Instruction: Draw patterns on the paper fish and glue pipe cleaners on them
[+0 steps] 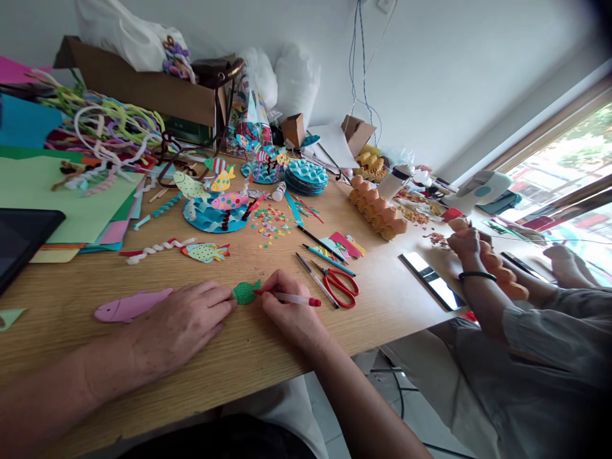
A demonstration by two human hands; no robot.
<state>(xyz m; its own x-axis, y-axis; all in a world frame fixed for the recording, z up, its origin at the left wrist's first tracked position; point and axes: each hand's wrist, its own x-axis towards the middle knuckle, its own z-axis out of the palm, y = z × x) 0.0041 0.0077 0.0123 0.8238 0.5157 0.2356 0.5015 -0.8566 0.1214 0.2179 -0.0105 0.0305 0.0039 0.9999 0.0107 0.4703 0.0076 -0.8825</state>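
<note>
My left hand [186, 319] lies flat on the table, its fingertips against the left end of a small green paper fish [247, 293]. In my right hand [294, 319] is a red felt-tip pen [299, 299] with a clear barrel, its tip at the fish's tail. A pink paper fish [127, 306] lies partly beside my left hand. Behind my hands is a spotted paper fish [206, 252] next to twisted pipe cleaners [160, 249]. Red-handled scissors [340, 287] and a pen [317, 280] lie to the right of my right hand.
Paper dots [271, 224] are scattered near a blue base [210, 217] bearing several paper fish. Coloured sheets [67, 197] and a dark tablet [23, 239] occupy the left. To the right, a co-worker's hands [466, 245] hold an egg-carton strip, near a phone [430, 280] and another egg-carton strip [375, 207].
</note>
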